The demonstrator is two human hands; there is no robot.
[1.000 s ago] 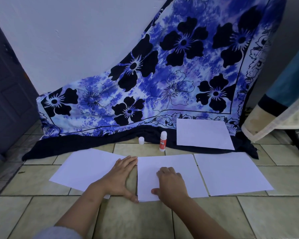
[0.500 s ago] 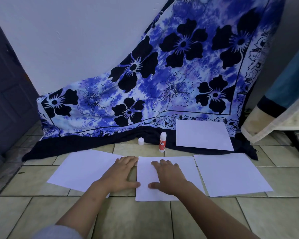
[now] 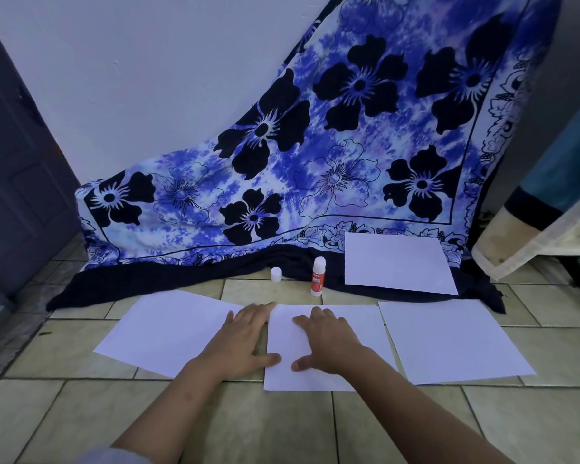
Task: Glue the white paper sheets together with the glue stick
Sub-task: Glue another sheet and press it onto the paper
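Currently left hand [image 3: 240, 343], right hand [image 3: 327, 341] flat, holding nothing, at middle sheet [image 3: 370, 324], lower centre. Risk: sheet skids on tile [image 3: 281, 430], edges skew; uncapped glue stick [image 3: 318, 276] dries.

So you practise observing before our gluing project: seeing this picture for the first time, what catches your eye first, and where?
The large blue-and-black flowered cloth draped from wall to tiled floor dominates. In front, the left hand lies flat at the middle sheet's left edge and the right hand flat on it. Behind them a glue stick stands upright near a small white cap.
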